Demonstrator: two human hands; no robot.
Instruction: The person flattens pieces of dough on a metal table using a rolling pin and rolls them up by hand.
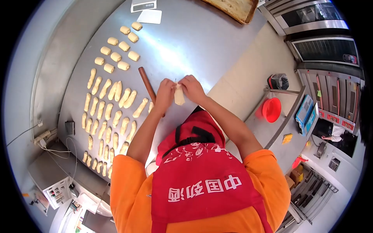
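Both my hands meet over the metal table at a flattened strip of pale dough (179,96), which hangs or lies toward me. My left hand (166,92) pinches its upper left corner, and my right hand (191,87) pinches the upper right one. A brown rolling pin (147,83) lies slanted just left of my left hand, its lower part behind my wrist. Further left are several long dough pieces (105,89) in rows, partly hidden by my left forearm. Several short dough rolls (115,57) sit above them.
A white scale (143,5) and a white scraper-like sheet (150,16) are at the table's far edge. A baking tray (248,15) lies at the top. To the right stand a red bowl (271,110) on a side counter, a lined bin (278,81) and ovens (326,49).
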